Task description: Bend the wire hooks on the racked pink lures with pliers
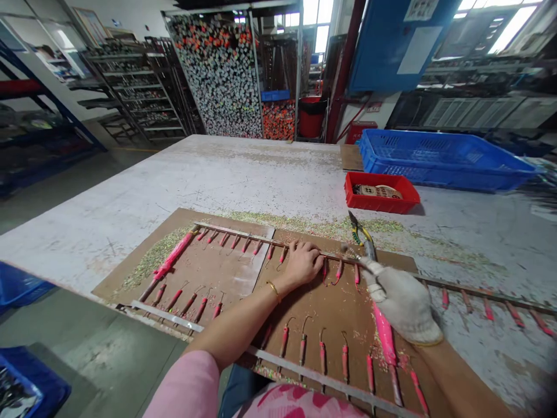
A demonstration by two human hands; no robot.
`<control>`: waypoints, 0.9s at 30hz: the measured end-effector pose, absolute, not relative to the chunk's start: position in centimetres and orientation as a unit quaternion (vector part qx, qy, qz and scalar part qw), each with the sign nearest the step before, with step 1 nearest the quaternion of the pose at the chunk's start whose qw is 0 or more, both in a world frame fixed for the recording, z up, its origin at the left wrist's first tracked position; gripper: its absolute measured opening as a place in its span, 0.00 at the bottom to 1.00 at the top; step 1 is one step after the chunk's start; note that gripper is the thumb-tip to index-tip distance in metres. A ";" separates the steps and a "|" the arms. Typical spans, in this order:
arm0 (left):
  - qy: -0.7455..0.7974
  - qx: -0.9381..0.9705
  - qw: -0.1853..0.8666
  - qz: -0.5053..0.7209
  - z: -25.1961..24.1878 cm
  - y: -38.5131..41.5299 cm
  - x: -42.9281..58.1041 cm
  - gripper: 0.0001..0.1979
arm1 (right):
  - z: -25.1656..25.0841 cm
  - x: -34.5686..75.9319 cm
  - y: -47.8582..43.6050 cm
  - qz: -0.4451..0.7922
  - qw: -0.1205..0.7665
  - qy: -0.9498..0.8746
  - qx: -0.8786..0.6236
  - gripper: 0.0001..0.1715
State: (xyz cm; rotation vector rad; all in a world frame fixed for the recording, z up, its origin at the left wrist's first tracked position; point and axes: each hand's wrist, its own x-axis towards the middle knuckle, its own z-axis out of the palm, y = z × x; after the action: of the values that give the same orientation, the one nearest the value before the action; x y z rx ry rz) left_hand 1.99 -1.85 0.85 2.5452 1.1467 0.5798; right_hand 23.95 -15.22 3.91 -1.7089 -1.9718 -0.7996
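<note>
— How is the left hand (304, 264) placed?
— It is released: the bare hand is laid flat, fingers slightly spread, on a rust-brown metal strip (235, 235) near the middle of the frame. A gold bangle (273, 290) is worn at the wrist.

— And the right hand (402, 305)?
— It is covered by a white knit glove, and yellow-handled pliers (357, 232) appear to be grasped between its fingers, just above the strip, right of centre.

— Where are the pink-coated rods (302, 348) to be found?
— A row is held along the strip, reaching past both hands towards the right edge. Others, with thin wire hooks at their tips, are laid across a brown board (331, 313) in the lower middle of the frame. A thicker pink-coated rod (385, 331) is seen directly beneath the gloved hand.

— What is placed around them?
— Green shavings (278, 219) are scattered along the board's far edge, on the white-painted worktop (130, 232). A red tray (365, 200) is set beyond the board, right of centre, and a blue plastic crate (444, 174) is placed just behind it, to the right.
</note>
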 end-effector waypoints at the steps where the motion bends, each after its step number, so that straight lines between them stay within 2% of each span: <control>1: 0.397 0.884 0.145 0.202 0.9 -1.9 2.0 0.15 | 4.0 23.9 -15.3 -0.299 0.228 -0.688 -0.621 0.20; 3: 0.397 0.883 0.146 0.203 0.9 -1.9 2.0 0.15 | 4.0 23.8 -15.2 -0.307 0.229 -0.686 -0.619 0.21; 7: 0.400 0.882 0.144 0.202 1.0 -1.9 2.0 0.15 | 3.9 23.4 -15.1 -0.267 0.150 -0.747 -0.590 0.21; 12: 0.397 0.885 0.143 0.199 0.9 -1.8 2.0 0.16 | 4.1 23.5 -15.2 -0.306 0.268 -0.681 -0.609 0.20; 17: 0.401 0.885 0.140 0.192 1.0 -1.9 2.0 0.16 | 3.8 23.6 -15.1 -0.255 0.172 -0.737 -0.602 0.21; 21: 0.399 0.887 0.139 0.186 1.1 -1.9 2.1 0.17 | 3.7 23.7 -15.2 -0.284 0.262 -0.673 -0.631 0.21; 22: 0.400 0.887 0.138 0.187 1.1 -1.9 2.1 0.17 | 3.6 23.7 -15.2 -0.285 0.257 -0.673 -0.633 0.22; 26: 0.403 0.885 0.136 0.188 1.1 -1.9 2.0 0.17 | 3.2 23.5 -15.0 -0.226 0.126 -0.735 -0.627 0.23; 27: 0.402 0.886 0.135 0.187 1.1 -1.9 2.0 0.17 | 3.3 23.5 -15.0 -0.225 0.129 -0.735 -0.626 0.23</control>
State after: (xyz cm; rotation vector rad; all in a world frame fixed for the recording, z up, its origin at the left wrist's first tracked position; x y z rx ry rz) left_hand 2.04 -1.92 1.13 2.5683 1.1634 0.5404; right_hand 23.52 -15.04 3.26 -1.8202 -2.1380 -0.6554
